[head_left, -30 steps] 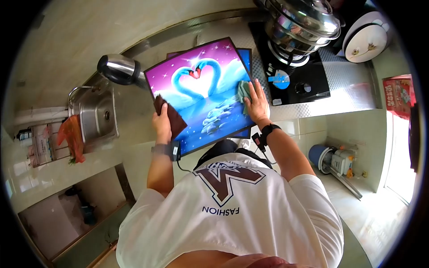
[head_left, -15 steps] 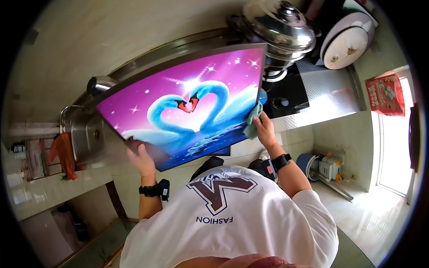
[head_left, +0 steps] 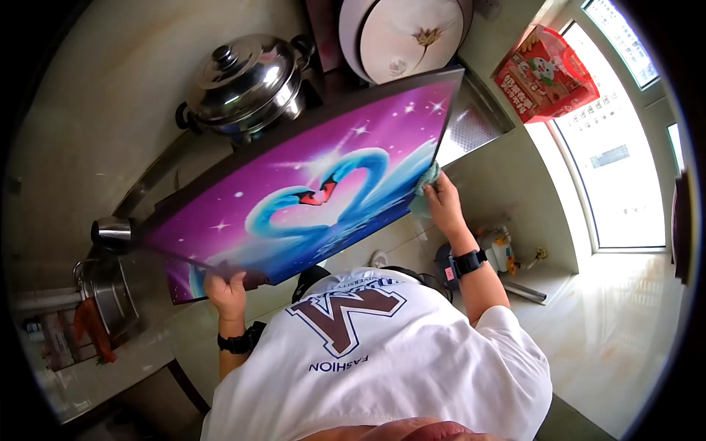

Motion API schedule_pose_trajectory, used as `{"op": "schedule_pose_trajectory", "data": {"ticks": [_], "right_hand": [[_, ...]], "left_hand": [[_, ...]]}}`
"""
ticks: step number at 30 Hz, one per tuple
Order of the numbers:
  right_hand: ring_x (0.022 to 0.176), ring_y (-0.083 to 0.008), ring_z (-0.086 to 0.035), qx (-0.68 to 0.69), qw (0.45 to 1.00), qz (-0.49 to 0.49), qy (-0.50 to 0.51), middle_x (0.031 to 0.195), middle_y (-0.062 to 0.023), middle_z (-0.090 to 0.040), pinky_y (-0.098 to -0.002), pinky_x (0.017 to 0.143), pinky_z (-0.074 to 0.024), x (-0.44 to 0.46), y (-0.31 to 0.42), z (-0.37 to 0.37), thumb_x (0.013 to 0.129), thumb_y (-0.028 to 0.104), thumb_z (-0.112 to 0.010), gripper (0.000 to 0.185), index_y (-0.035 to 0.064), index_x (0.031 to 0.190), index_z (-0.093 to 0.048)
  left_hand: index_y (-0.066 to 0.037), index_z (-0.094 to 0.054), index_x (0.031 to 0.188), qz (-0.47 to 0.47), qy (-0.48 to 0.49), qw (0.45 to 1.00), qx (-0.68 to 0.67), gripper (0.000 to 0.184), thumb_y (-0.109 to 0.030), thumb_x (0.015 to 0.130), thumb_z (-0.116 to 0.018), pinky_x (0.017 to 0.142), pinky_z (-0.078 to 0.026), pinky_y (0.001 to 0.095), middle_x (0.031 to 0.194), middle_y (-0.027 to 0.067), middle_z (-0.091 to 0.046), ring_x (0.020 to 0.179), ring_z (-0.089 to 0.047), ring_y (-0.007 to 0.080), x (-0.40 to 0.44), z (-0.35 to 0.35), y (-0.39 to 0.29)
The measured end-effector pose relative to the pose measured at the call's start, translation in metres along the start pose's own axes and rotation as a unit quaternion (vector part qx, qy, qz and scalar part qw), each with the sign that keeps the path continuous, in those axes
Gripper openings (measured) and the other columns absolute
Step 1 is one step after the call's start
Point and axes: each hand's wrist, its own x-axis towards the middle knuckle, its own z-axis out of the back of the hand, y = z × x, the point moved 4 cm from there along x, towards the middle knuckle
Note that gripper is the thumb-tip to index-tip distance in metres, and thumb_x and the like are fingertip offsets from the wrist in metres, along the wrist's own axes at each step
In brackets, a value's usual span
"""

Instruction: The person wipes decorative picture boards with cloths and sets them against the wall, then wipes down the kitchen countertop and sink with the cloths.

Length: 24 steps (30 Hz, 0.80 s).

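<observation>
A large, glossy, dark-edged panel (head_left: 316,165) with two blue swans on purple is held tilted in front of me. My left hand (head_left: 226,295) grips its lower edge near the left end, thumb on the front. A strip of similar picture (head_left: 182,283) shows below that end; whether it is a second panel or a reflection I cannot tell. At the right edge, my right hand (head_left: 446,204) is closed on a crumpled green cloth (head_left: 425,187) and holds the panel through it. Some of its fingers are hidden behind the panel.
Behind the panel stand a lidded steel pot (head_left: 246,88) and round flower-patterned plates (head_left: 412,40). A metal kettle-like vessel (head_left: 112,234) and a sink (head_left: 110,294) lie left. A red bag (head_left: 544,77) hangs by the bright door at right; pipes (head_left: 507,257) stand below the counter.
The view has swung to the right, and the panel now covers the stove. My left hand, blurred and spread before, has closed on the panel's lower edge. My right hand keeps the cloth.
</observation>
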Motion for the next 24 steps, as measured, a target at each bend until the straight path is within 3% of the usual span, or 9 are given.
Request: {"op": "schedule_pose_trajectory", "data": {"ticks": [2,3,6,10,12,15,16,18,24], "right_hand": [[0.085,-0.0305,-0.066,-0.006,1.000,0.009,-0.027,0.093,-0.0165,-0.067,-0.0377,0.080,-0.0515,0.011,0.004,0.018,0.092,0.001,-0.062,0.017,0.0017,0.109,-0.061],[0.086,-0.0296,-0.066,-0.024,0.999,0.014,-0.034,0.093,-0.0161,-0.067,-0.0372,0.081,-0.0516,0.014,-0.002,0.023,0.092,0.001,-0.062,0.019,0.0016,0.110,-0.062],[0.087,-0.0276,-0.067,-0.032,0.998,-0.002,-0.054,0.094,-0.0154,-0.068,-0.0357,0.082,-0.0516,0.025,-0.022,0.078,0.091,0.000,-0.061,0.022,0.0012,0.114,-0.062],[0.086,-0.0276,-0.067,-0.046,0.994,0.006,-0.101,0.094,-0.0149,-0.068,-0.0352,0.082,-0.0517,0.037,-0.040,0.118,0.092,-0.001,-0.060,0.026,0.0011,0.117,-0.061],[0.088,-0.0264,-0.067,-0.058,0.991,0.008,-0.122,0.095,-0.0145,-0.068,-0.0350,0.084,-0.0515,0.043,-0.040,0.123,0.092,-0.001,-0.060,0.025,0.0007,0.117,-0.060],[0.103,-0.0179,-0.061,-0.066,0.986,-0.044,-0.149,0.110,-0.0101,-0.068,-0.0308,0.094,-0.0468,0.051,-0.059,0.148,0.095,-0.004,-0.053,0.037,-0.0001,0.131,-0.057],[0.093,-0.0228,-0.065,-0.051,0.981,0.001,-0.190,0.102,-0.0124,-0.069,-0.0326,0.088,-0.0502,0.058,-0.066,0.154,0.095,-0.002,-0.056,0.028,0.0009,0.122,-0.060],[0.094,-0.0220,-0.065,-0.040,0.978,0.007,-0.204,0.104,-0.0118,-0.069,-0.0325,0.089,-0.0502,0.079,-0.079,0.161,0.096,-0.002,-0.056,0.029,0.0001,0.124,-0.059],[0.095,-0.0224,-0.066,-0.024,0.983,0.005,-0.184,0.104,-0.0124,-0.070,-0.0328,0.088,-0.0504,0.184,-0.112,0.198,0.094,-0.001,-0.058,0.032,0.0005,0.126,-0.059]], "left_hand": [[0.000,-0.063,0.087,-0.047,0.036,0.998,-0.007,0.042,-0.040,0.090,-0.077,0.064,-0.050,0.0391,0.077,0.0136,-0.066,0.065,-0.062,0.0327,0.003,-0.030,0.005],[0.002,-0.069,0.087,0.013,0.072,0.997,-0.036,0.045,-0.042,0.088,-0.077,0.069,-0.052,0.0431,0.085,0.0183,-0.069,0.078,-0.065,0.0402,0.004,-0.036,0.000],[-0.002,-0.070,0.086,0.064,0.135,0.985,-0.088,0.027,-0.027,0.086,-0.079,0.072,-0.051,0.0413,0.085,0.0148,-0.070,0.078,-0.066,0.0348,0.019,-0.066,-0.051],[-0.005,-0.074,0.084,0.035,0.144,0.981,-0.127,0.007,-0.010,0.082,-0.077,0.073,-0.051,0.0409,0.085,0.0117,-0.072,0.077,-0.066,0.0306,0.057,-0.113,-0.081],[-0.006,-0.075,0.086,0.048,0.175,0.968,-0.172,0.007,-0.013,0.084,-0.075,0.074,-0.051,0.0408,0.086,0.0120,-0.071,0.079,-0.067,0.0308,0.083,-0.136,-0.083],[-0.008,-0.076,0.086,0.029,0.218,0.962,-0.163,0.009,-0.017,0.086,-0.072,0.073,-0.051,0.0422,0.085,0.0130,-0.071,0.081,-0.066,0.0332,0.111,-0.174,-0.091],[-0.008,-0.076,0.086,0.030,0.215,0.962,-0.165,0.009,-0.017,0.086,-0.072,0.073,-0.051,0.0422,0.085,0.0130,-0.071,0.081,-0.066,0.0332,0.123,-0.186,-0.096],[-0.008,-0.075,0.090,-0.005,0.203,0.971,-0.129,0.013,-0.020,0.088,-0.068,0.072,-0.050,0.0445,0.083,0.0131,-0.069,0.080,-0.065,0.0345,0.148,-0.201,-0.113],[-0.005,-0.070,0.097,0.058,0.164,0.972,-0.159,0.012,-0.015,0.093,-0.068,0.061,-0.051,0.0393,0.083,0.0131,-0.070,0.073,-0.069,0.0324,0.211,-0.259,-0.148]]}}
